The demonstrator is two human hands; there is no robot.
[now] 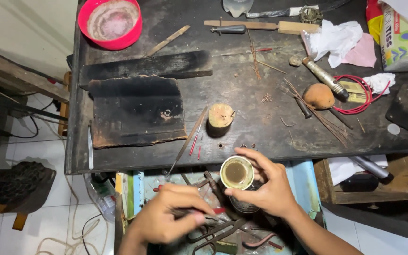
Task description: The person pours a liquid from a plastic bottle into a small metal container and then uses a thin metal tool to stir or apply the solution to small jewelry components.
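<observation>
While right hand cups a small jar, left hand seemingly pinches tweezers.

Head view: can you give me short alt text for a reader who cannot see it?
Seen from above, the right hand holds a small round cup of brown liquid at the edge of a dark scorched workbench, while the left hand grips a thin metal tool. A charred black block, a red bowl and thin wires lie on the bench.

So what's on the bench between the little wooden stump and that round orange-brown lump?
In the head view, between the stump and the lump lies a small cluster of tiny metal rings on the dark bench; otherwise that stretch is bare.
</observation>
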